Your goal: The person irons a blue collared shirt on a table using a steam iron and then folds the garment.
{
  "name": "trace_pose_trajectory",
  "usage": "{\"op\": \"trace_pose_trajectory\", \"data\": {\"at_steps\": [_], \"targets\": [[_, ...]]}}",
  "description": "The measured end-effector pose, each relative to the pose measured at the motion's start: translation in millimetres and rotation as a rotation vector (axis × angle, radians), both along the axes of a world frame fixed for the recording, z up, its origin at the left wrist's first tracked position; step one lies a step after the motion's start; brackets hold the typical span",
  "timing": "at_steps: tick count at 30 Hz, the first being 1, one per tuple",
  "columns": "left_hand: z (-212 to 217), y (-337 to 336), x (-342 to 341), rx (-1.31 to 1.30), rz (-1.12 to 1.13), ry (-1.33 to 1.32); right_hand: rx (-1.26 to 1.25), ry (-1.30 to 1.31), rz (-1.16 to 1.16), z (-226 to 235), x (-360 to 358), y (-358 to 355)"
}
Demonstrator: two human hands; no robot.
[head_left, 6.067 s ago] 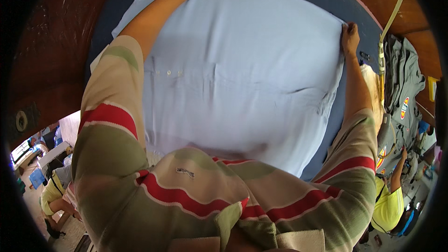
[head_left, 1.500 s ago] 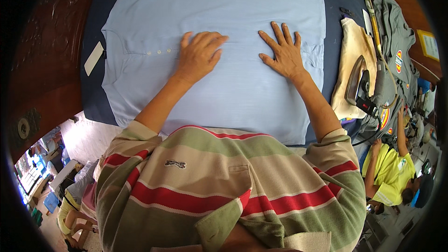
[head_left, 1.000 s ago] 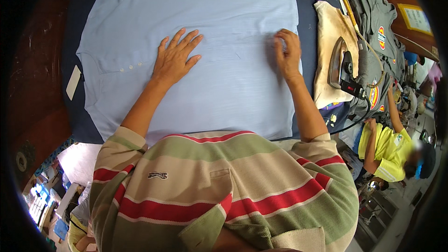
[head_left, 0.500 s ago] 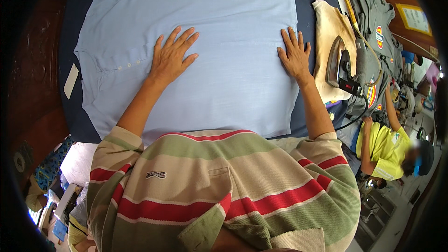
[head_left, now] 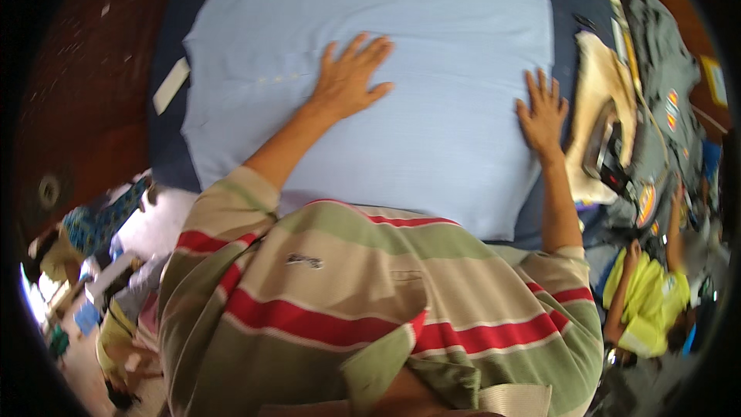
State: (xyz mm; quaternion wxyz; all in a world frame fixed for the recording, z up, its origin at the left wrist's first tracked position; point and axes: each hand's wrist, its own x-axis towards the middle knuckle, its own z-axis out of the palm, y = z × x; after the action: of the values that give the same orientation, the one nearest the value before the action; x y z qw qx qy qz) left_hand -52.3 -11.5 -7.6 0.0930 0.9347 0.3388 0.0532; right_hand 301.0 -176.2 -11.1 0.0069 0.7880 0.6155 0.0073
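A light blue shirt [head_left: 432, 139] with a short row of pale buttons lies spread over a table with a dark blue cover [head_left: 174, 147]. My left hand [head_left: 351, 77] rests flat on the cloth, just right of the buttons, fingers spread. Along the shirt's right edge lies my right hand [head_left: 544, 112], also open, palm down, with its fingers pointing away from me. Neither hand grips anything. To the right of my right hand, a clothes iron [head_left: 606, 147] sits on a beige, brown-stained cloth [head_left: 590, 69].
A white card [head_left: 170, 86] lies by the shirt's left edge, and a small dark object [head_left: 585, 22] lies beyond my right hand. Grey garments [head_left: 656, 54] are piled past the iron. A person in a yellow top [head_left: 648, 301] works at the right. A brown wooden panel [head_left: 93, 93] stands at left.
The whole view has shifted, so the shirt, table and iron appear farther right. Both hands remain flat on the shirt in nearly the same spots. The picture is now blurrier.
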Motion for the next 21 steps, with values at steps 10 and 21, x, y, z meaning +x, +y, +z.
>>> {"op": "trace_pose_trajectory", "data": {"at_steps": [10,21], "targets": [[-23.4,33.7,-168.0,0.179,0.565,-0.036,0.009,0.009,-0.003,3.5,-3.8,2.2],[-10.7,50.1,-187.2,0.074,0.644,0.205,-0.046,-0.014,0.016,7.4,1.2,-1.5]]}}
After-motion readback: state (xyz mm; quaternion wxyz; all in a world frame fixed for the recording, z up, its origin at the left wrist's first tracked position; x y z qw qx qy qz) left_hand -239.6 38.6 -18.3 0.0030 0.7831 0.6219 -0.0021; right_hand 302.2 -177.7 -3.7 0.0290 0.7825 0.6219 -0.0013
